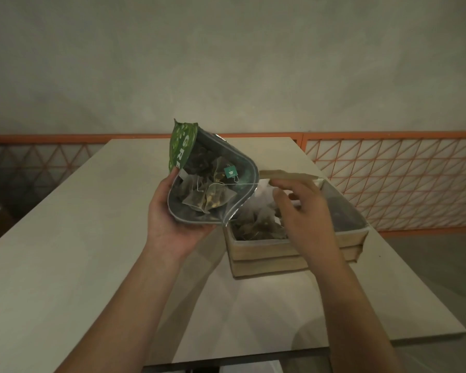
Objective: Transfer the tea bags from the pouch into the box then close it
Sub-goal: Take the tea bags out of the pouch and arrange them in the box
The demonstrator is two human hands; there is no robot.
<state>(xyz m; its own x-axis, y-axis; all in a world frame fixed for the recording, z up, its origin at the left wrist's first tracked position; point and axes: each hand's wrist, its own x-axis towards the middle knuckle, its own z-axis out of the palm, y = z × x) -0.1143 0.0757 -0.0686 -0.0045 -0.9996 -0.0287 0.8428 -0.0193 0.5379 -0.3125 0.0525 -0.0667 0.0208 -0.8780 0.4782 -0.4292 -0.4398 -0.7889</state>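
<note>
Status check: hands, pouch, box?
Left hand grips open pouch, bags inside. Right hand open over box, bags inside. Nothing blocking.

- A pale, light-coloured table [65, 251] fills the lower part of the view, its far edge running toward the wall.
- An orange railing [388, 184] with a triangular lattice stands behind the table, on both sides.
- A plain greyish plastered wall [226, 63] rises above the railing.

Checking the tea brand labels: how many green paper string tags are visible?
1: a green tag lies inside the open pouch held by the left hand. Others may be hidden among the tea bags there or in the box.
</note>
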